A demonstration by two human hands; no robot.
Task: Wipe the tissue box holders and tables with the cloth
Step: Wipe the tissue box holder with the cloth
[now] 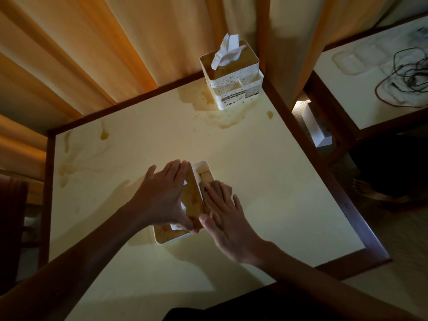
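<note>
A white tissue box holder (194, 198), stained brown, lies tipped on the cream table (266, 177) near its middle. My left hand (162, 193) holds it from the left, fingers along its upper edge and thumb at its near corner. My right hand (228, 225) lies flat on its right side, straight fingers pressing a brownish cloth (214, 185) against it. Most of the cloth is hidden under my fingers. A second white holder (234, 89), speckled brown with a tissue sticking out, stands upright at the table's far corner.
Brown spill stains (222, 117) spread around the far holder and along the table's left side. Curtains (115, 54) hang behind. A second table (347, 93) with tangled cables (405, 82) stands to the right, with a white object (318, 129) in the gap between the tables.
</note>
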